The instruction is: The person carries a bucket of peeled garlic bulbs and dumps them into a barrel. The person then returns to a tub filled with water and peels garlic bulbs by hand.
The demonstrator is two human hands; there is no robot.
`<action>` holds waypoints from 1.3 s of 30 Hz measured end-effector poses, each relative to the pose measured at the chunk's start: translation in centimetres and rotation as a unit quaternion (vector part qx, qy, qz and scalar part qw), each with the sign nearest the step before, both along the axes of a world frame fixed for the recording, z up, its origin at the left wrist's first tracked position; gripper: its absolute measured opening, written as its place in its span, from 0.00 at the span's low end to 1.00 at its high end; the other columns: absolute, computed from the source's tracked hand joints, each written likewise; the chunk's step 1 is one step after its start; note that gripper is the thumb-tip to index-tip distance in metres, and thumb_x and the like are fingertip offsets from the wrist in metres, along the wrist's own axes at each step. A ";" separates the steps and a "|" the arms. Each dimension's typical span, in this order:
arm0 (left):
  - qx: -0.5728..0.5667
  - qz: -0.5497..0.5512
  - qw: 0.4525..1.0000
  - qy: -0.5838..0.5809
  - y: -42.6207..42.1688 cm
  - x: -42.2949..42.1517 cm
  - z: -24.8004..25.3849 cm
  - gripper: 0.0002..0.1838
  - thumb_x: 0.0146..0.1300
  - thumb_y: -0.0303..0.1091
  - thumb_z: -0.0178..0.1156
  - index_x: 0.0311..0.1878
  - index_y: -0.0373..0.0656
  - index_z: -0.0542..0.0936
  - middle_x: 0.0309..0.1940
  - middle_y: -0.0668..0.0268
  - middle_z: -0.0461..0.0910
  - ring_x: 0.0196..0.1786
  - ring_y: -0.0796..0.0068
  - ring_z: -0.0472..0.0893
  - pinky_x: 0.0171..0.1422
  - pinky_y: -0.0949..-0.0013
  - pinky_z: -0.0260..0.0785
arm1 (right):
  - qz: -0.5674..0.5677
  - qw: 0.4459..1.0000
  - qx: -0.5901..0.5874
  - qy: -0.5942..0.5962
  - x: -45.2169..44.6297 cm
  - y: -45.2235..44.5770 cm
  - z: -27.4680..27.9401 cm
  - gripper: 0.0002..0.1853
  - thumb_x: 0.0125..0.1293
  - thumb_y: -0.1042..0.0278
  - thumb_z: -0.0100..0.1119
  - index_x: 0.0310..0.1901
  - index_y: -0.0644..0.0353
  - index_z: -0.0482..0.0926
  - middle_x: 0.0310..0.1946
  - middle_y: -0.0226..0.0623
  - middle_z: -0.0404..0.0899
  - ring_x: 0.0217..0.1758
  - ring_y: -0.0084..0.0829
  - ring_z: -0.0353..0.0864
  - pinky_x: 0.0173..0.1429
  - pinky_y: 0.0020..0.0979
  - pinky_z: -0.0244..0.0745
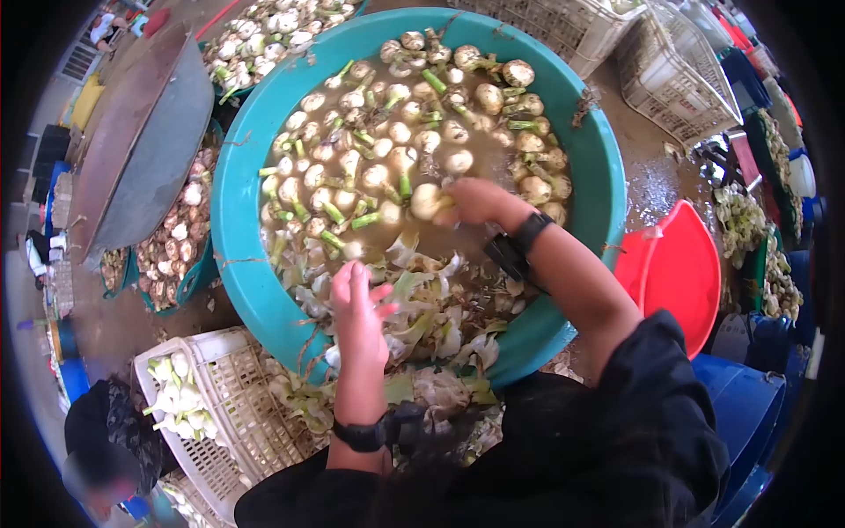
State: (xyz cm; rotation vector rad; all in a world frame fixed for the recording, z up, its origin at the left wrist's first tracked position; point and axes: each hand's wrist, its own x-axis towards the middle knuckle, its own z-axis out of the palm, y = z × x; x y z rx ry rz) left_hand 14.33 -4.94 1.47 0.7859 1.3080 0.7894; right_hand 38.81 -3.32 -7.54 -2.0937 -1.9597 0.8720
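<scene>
A large teal tub holds muddy water with many floating white bulbs with green stems. My right hand is closed on a pale bulb at the water surface near the tub's middle. Over the near left part of the tub, my left hand is raised with its fingers apart and nothing in it. Loose peeled leaves float beside and beneath it. A small white bulb lies just past its fingertips. Both wrists wear dark bands.
A crate with clean white bulbs stands at lower left, near a person in dark clothing. A red basin sits right of the tub, and crates stand at upper right. Bulbs fill another tub beyond.
</scene>
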 end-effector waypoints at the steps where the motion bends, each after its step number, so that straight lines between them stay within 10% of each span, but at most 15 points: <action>1: -0.039 0.022 0.999 -0.007 0.1 0.6 0.3 0.21 0.61 0.54 0.51 0.45 0.46 0.70 0.38 0.67 0.73 0.28 0.78 0.72 0.28 0.77 0.64 | 0.023 0.990 0.066 0.120 -2.2 -0.7 2.0 0.19 0.62 0.54 0.48 0.42 0.64 0.75 0.31 0.49 0.77 0.40 0.47 0.77 0.44 0.42 0.69; 4: -0.114 -0.060 0.985 -0.118 1.8 -0.7 -1.0 0.28 0.58 0.63 0.47 0.46 0.46 0.70 0.33 0.68 0.75 0.28 0.77 0.73 0.27 0.78 0.62 | 0.054 0.972 0.084 0.213 -8.3 -2.2 6.1 0.17 0.64 0.56 0.43 0.38 0.62 0.75 0.31 0.47 0.78 0.37 0.49 0.77 0.41 0.40 0.72; 11: -0.040 -0.037 0.998 0.010 1.2 -3.1 -0.4 0.14 0.57 0.43 0.57 0.42 0.46 0.75 0.27 0.74 0.73 0.24 0.86 0.70 0.21 0.83 0.56 | 0.180 0.970 0.161 0.039 -12.9 -3.5 6.6 0.12 0.57 0.62 0.50 0.23 0.61 0.71 0.14 0.43 0.73 0.20 0.45 0.75 0.26 0.41 0.72; 14: -0.047 -0.086 0.994 -0.043 0.9 -4.3 -1.1 0.14 0.57 0.39 0.56 0.44 0.44 0.76 0.30 0.73 0.73 0.26 0.86 0.70 0.23 0.82 0.57 | 0.150 0.959 0.168 0.172 -12.9 -3.5 5.0 0.13 0.58 0.62 0.50 0.24 0.62 0.74 0.16 0.46 0.74 0.19 0.44 0.74 0.25 0.37 0.72; 16: 0.020 -0.099 0.991 -0.091 0.6 -4.2 -0.8 0.16 0.58 0.39 0.54 0.48 0.43 0.76 0.35 0.70 0.74 0.30 0.86 0.72 0.24 0.82 0.59 | -0.106 0.809 -0.179 0.550 -13.0 -4.1 4.6 0.15 0.62 0.60 0.50 0.27 0.64 0.76 0.17 0.45 0.73 0.19 0.37 0.74 0.25 0.35 0.71; 19: 0.158 -0.204 0.961 -0.101 1.8 -5.5 -2.2 0.21 0.61 0.39 0.51 0.55 0.41 0.72 0.42 0.67 0.74 0.34 0.82 0.74 0.30 0.82 0.66 | -0.183 0.750 -0.205 0.602 -12.7 -4.4 6.4 0.15 0.63 0.61 0.52 0.29 0.65 0.77 0.19 0.39 0.74 0.20 0.28 0.73 0.28 0.31 0.70; 20: 0.058 -0.188 0.971 -0.134 2.4 -5.9 -1.6 0.25 0.63 0.42 0.47 0.60 0.40 0.66 0.47 0.63 0.74 0.42 0.77 0.75 0.43 0.77 0.69 | -0.183 0.749 -0.205 0.602 -12.6 -4.5 6.4 0.15 0.63 0.61 0.52 0.29 0.65 0.77 0.19 0.39 0.74 0.20 0.28 0.73 0.28 0.31 0.70; 21: 0.056 -0.188 0.971 -0.133 2.7 -5.9 -0.9 0.25 0.63 0.42 0.47 0.60 0.40 0.66 0.47 0.63 0.74 0.42 0.77 0.75 0.43 0.77 0.69 | -0.074 0.867 -0.042 0.492 -12.6 -4.7 6.4 0.14 0.63 0.62 0.53 0.29 0.66 0.77 0.19 0.35 0.75 0.21 0.24 0.72 0.30 0.30 0.70; 23: -0.042 -0.311 0.944 0.105 3.1 -5.6 0.6 0.26 0.63 0.40 0.49 0.63 0.40 0.62 0.50 0.61 0.73 0.50 0.74 0.73 0.55 0.71 0.65 | 0.040 0.927 0.124 0.351 -12.7 -4.7 6.0 0.13 0.63 0.64 0.54 0.29 0.68 0.76 0.20 0.32 0.76 0.23 0.21 0.71 0.31 0.28 0.69; 31: 0.547 -0.348 0.692 0.317 0.5 -5.1 0.9 0.28 0.47 0.16 0.56 0.55 0.40 0.69 0.55 0.54 0.70 0.57 0.54 0.70 0.62 0.61 0.61 | -0.217 0.740 -0.187 0.608 -12.3 -2.7 5.9 0.12 0.62 0.64 0.57 0.39 0.64 0.79 0.30 0.27 0.79 0.30 0.16 0.73 0.34 0.22 0.70; 33: 0.514 -0.287 0.772 0.238 0.5 -5.1 -0.7 0.20 0.51 0.16 0.53 0.49 0.38 0.73 0.54 0.55 0.71 0.55 0.59 0.72 0.59 0.61 0.65 | -0.217 0.667 -0.106 0.704 -13.2 -2.9 6.3 0.13 0.63 0.63 0.55 0.41 0.64 0.79 0.31 0.30 0.79 0.31 0.18 0.72 0.35 0.25 0.68; 35: 0.147 0.036 0.985 -0.088 0.9 -5.3 -1.4 0.16 0.60 0.27 0.54 0.52 0.39 0.70 0.52 0.58 0.72 0.54 0.66 0.73 0.58 0.66 0.67 | -0.165 0.665 -0.056 0.726 -12.7 -4.4 7.6 0.12 0.64 0.64 0.53 0.40 0.64 0.79 0.32 0.29 0.79 0.34 0.17 0.72 0.41 0.23 0.69; 37: -0.036 0.157 0.957 -0.242 2.1 -7.5 -1.9 0.20 0.59 0.43 0.57 0.50 0.42 0.71 0.44 0.63 0.76 0.45 0.71 0.78 0.43 0.72 0.76 | -0.027 0.785 0.021 0.619 -11.2 -6.0 8.8 0.11 0.63 0.65 0.54 0.39 0.65 0.79 0.32 0.30 0.79 0.38 0.18 0.74 0.45 0.24 0.70; 39: -0.216 0.240 0.885 -0.335 3.0 -9.3 -2.0 0.23 0.57 0.49 0.58 0.46 0.40 0.72 0.32 0.66 0.77 0.28 0.78 0.78 0.28 0.76 0.75 | -0.008 0.734 0.119 0.668 -8.8 -6.5 9.3 0.12 0.63 0.65 0.53 0.41 0.65 0.77 0.36 0.34 0.79 0.42 0.23 0.76 0.48 0.26 0.71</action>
